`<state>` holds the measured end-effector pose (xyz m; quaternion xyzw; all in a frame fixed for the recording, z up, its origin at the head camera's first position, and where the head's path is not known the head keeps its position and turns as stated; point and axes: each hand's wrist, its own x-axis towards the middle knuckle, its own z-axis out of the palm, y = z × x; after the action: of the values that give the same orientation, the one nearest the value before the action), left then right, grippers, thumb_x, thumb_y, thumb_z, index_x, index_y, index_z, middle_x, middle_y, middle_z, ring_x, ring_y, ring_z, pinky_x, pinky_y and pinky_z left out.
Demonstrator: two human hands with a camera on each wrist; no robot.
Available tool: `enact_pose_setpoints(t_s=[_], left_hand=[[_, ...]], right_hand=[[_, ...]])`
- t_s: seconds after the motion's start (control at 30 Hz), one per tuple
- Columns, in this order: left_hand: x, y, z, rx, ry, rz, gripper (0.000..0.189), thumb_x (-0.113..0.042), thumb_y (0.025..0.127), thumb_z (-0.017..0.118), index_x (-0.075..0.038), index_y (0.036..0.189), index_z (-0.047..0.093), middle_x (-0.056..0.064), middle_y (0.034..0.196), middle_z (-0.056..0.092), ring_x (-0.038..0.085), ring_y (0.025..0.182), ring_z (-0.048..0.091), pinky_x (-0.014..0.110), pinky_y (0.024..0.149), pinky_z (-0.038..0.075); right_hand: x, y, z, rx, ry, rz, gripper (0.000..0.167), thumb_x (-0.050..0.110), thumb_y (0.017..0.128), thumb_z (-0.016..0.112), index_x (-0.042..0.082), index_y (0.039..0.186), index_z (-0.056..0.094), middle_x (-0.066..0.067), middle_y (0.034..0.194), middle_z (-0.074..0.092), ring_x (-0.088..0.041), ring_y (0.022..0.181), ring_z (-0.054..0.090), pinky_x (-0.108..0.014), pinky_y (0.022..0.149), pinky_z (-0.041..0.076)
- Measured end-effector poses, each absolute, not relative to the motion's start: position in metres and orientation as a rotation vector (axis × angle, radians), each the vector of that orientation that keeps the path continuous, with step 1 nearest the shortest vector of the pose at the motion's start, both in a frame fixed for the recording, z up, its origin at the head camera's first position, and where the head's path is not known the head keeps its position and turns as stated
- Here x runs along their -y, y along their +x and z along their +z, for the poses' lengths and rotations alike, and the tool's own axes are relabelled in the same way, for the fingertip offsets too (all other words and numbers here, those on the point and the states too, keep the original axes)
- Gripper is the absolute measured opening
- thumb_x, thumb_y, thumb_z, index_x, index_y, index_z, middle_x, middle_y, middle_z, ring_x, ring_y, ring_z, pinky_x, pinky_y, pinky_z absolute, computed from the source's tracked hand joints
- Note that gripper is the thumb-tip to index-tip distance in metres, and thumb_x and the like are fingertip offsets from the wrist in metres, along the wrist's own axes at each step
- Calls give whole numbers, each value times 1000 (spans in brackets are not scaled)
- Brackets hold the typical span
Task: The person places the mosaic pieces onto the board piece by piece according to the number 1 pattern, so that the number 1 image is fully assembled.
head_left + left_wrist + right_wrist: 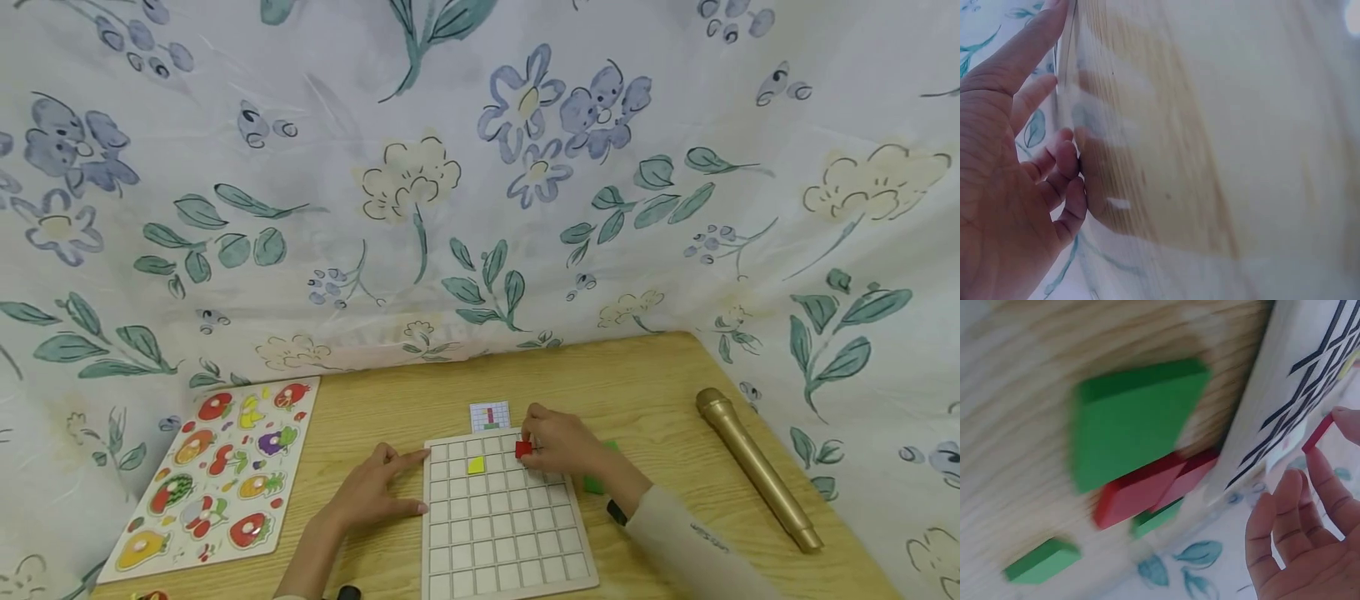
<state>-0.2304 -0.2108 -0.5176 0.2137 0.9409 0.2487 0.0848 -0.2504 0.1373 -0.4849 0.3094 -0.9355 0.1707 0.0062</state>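
Observation:
A pale grid board [479, 506] lies on the table, with a yellow tile [476, 466] in its upper left part. My left hand [367, 493] touches the board's left edge with thumb and forefinger spread; in the left wrist view its other fingers [1074, 206] are bent against the wooden tabletop. Over the board's upper right, my right hand [562, 442] pinches a small red square tile [523, 450] between thumb and forefinger. The right wrist view shows this red tile [1318, 433] edge-on. Behind the board lies a small pattern card [489, 416] with coloured squares.
Right of the board lie a large green block [1138, 425], red blocks [1138, 494] and a smaller green block [1042, 561]. A gold microphone [757, 471] lies farther right. At left is a fruit puzzle board [195, 554]. A flowered curtain [480, 233] hangs behind the table.

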Motion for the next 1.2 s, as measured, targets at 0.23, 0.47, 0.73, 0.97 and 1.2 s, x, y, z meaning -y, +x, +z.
enact_pose_setpoints(t_s=[0.23, 0.47, 0.73, 0.97, 1.2], left_hand=[[210, -230, -517, -2806, 640, 740, 84, -64, 71, 79, -34, 144, 53, -1, 99, 38, 11, 71, 35, 25, 63, 32], [208, -231, -515, -2802, 632, 746, 84, -64, 71, 79, -34, 144, 53, -1, 99, 38, 12, 73, 36, 26, 65, 33], [208, -231, -516, -2812, 627, 737, 84, -64, 70, 80, -34, 144, 53, -1, 99, 37, 12, 73, 36, 26, 65, 33], [208, -231, -516, -2812, 615, 737, 85, -63, 69, 80, -34, 144, 53, -2, 99, 38, 12, 75, 37, 26, 66, 33], [209, -230, -515, -2808, 609, 742, 84, -61, 70, 81, -32, 144, 54, -1, 98, 37, 12, 74, 37, 27, 66, 33]], right_hand=[[-117, -252, -484, 2947, 1027, 476, 21, 32, 84, 78, 14, 88, 68, 4, 99, 53, -4, 72, 45, -19, 63, 42], [-106, -255, -488, 2966, 1062, 421, 19, 33, 85, 76, 16, 87, 69, 6, 96, 53, -5, 73, 46, -20, 64, 42], [-100, -256, -493, 2944, 1100, 347, 18, 32, 85, 75, 16, 90, 70, 3, 98, 55, -6, 76, 50, -23, 66, 45], [-96, -256, -494, 2936, 1107, 319, 18, 33, 86, 74, 16, 93, 72, 2, 104, 58, -8, 82, 57, -24, 68, 48], [-95, -257, -495, 2928, 1116, 320, 20, 33, 86, 76, 16, 96, 74, 2, 104, 59, -9, 86, 59, -25, 72, 50]])
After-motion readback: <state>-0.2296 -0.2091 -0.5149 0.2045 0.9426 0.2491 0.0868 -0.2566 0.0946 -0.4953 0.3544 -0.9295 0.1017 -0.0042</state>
